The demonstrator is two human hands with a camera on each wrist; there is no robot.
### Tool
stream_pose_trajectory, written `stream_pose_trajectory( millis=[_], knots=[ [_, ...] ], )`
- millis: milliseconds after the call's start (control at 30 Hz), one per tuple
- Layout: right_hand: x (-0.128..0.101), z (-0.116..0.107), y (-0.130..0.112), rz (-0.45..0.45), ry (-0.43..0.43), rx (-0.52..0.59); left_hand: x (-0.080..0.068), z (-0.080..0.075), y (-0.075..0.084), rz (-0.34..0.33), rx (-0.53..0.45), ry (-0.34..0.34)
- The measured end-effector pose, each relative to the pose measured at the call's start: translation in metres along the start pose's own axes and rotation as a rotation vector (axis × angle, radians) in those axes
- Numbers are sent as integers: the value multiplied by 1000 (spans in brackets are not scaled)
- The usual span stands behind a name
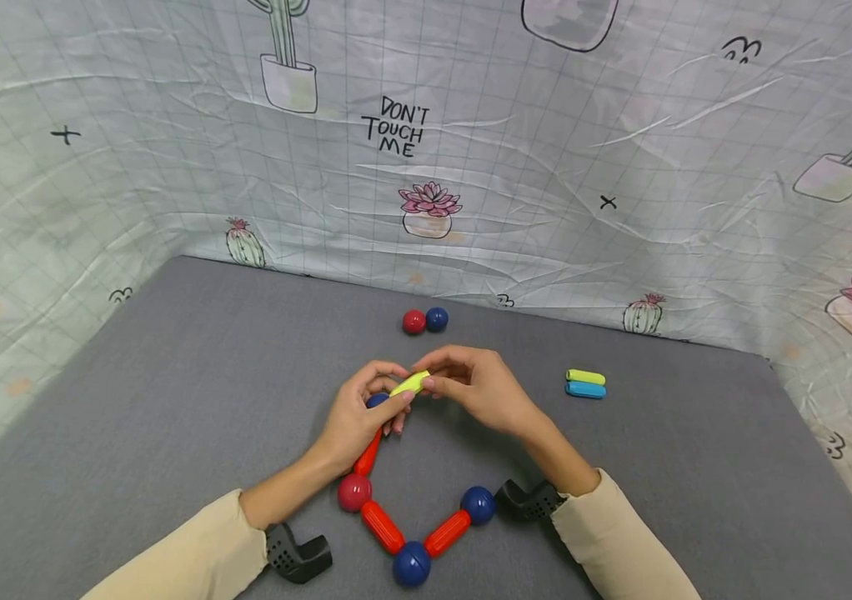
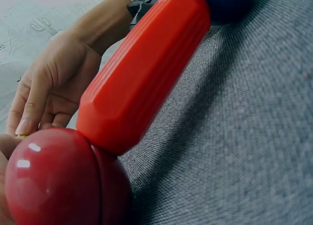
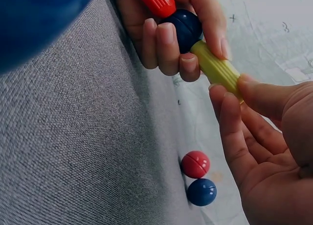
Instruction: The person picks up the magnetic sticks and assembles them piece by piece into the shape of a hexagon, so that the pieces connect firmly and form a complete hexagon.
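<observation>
Right up against the held blue ball (image 3: 185,29), going by the right wrist view, can see a yellow rod (image 1: 410,384), one end to the ball. Wrapped round that ball, can make out the left hand (image 1: 349,417), with a few fingers curled under it and a thumb laid on the rod. Just right of the ball, can see the right hand (image 1: 480,387), with thumb and fingertips pinching the rod's other end.

Running back from the ball toward the person, can follow a whole chain (image 1: 382,527): a first red rod (image 1: 368,452), a red ball (image 1: 354,492), a second red rod (image 1: 379,523), a second blue ball (image 1: 412,564), a third red rod (image 1: 448,534), then a third blue ball (image 1: 478,505). Bends round like an open loop, ending well apart from the held ball, to its right.

Out past the held ball, can spot a loose red ball (image 1: 414,322) and a loose blue ball (image 1: 437,319) on the grey table (image 1: 208,375), touching each other. Well right of the held ball, can also spot a second yellow rod (image 1: 586,377) and a light blue rod (image 1: 585,390), lying parallel, too close to tell if touching. Way behind the ball, see a crinkly printed backdrop (image 1: 516,158).
</observation>
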State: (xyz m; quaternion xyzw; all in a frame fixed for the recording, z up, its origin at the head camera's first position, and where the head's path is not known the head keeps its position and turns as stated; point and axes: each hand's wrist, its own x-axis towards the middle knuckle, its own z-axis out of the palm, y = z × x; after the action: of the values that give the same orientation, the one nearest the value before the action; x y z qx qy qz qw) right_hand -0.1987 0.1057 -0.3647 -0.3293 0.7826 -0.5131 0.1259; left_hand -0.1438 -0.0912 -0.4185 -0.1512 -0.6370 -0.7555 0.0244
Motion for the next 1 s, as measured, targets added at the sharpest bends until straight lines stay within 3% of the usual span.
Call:
stream_pose_trajectory(
  millis=[633,1000],
  knots=[
    [-1,-11,4,18,-7,-62,-1,0,-3,34,29,26],
    [18,-33,21,101,131,-256,1,0,-3,43,33,35]
  ],
)
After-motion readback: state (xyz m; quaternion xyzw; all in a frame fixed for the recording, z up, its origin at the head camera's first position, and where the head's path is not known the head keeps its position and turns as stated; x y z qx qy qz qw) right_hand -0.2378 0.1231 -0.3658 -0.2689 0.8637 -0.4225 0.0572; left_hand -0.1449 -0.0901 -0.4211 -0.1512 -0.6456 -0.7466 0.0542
